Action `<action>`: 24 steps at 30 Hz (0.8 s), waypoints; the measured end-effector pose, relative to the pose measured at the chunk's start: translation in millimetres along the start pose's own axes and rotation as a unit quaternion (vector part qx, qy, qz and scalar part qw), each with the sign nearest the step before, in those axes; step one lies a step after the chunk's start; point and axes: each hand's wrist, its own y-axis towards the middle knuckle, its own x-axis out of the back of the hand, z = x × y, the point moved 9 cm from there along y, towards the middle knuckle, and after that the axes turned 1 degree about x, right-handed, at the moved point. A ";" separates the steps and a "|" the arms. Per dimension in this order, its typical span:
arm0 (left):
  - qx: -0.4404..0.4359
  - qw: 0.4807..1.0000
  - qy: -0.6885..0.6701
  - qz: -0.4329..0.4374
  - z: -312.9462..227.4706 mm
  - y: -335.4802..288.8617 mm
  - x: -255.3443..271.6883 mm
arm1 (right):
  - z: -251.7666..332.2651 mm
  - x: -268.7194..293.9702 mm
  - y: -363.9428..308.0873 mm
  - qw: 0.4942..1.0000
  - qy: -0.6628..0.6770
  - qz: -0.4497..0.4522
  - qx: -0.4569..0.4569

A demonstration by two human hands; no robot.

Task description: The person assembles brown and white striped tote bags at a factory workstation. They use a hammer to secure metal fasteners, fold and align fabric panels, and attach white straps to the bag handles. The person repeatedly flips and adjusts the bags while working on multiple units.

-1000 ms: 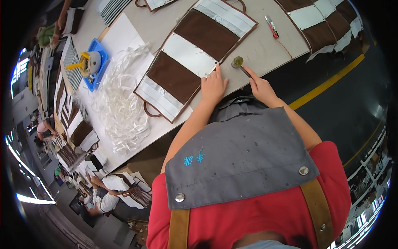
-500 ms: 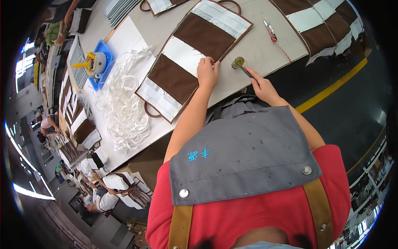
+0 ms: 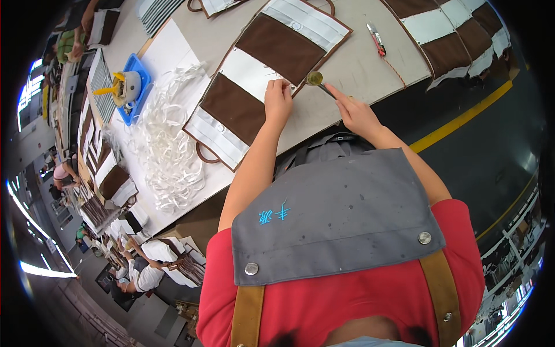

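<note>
Lying on the pale surface (image 3: 358, 66) in the head view, a brown-and-white fabric panel with loop handles (image 3: 281, 49) spreads from the left hand (image 3: 278, 107) toward eleven o'clock, that hand's fingers bunched nearly together at the panel's near edge, though I cannot tell what they pinch. The right hand (image 3: 357, 117) has its fingers closed around the dark handle of a round-headed hammer (image 3: 314, 78), whose head sits at two o'clock from the left hand. From the panel, white ribbons (image 3: 170, 150) heap at eight o'clock, a blue tray (image 3: 145, 78) stands at nine, and a red-handled cutter (image 3: 377, 40) lies at two.
</note>
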 end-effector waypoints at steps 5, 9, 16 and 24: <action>-0.084 0.994 0.068 -0.005 -11.9 -12.8 4.8 | -15.5 -40.0 31.2 0.989 -0.127 0.080 -0.018; -0.042 0.998 0.051 0.014 -4.7 -12.0 4.3 | -7.9 -23.2 42.6 0.997 -0.074 0.018 -0.002; -0.039 0.999 -0.002 0.012 -5.2 -2.3 4.3 | -6.0 -48.1 27.3 0.984 -0.160 0.078 -0.001; 0.017 0.995 -0.089 0.028 10.6 -5.8 15.6 | -8.3 -48.6 23.6 0.986 -0.130 0.103 -0.024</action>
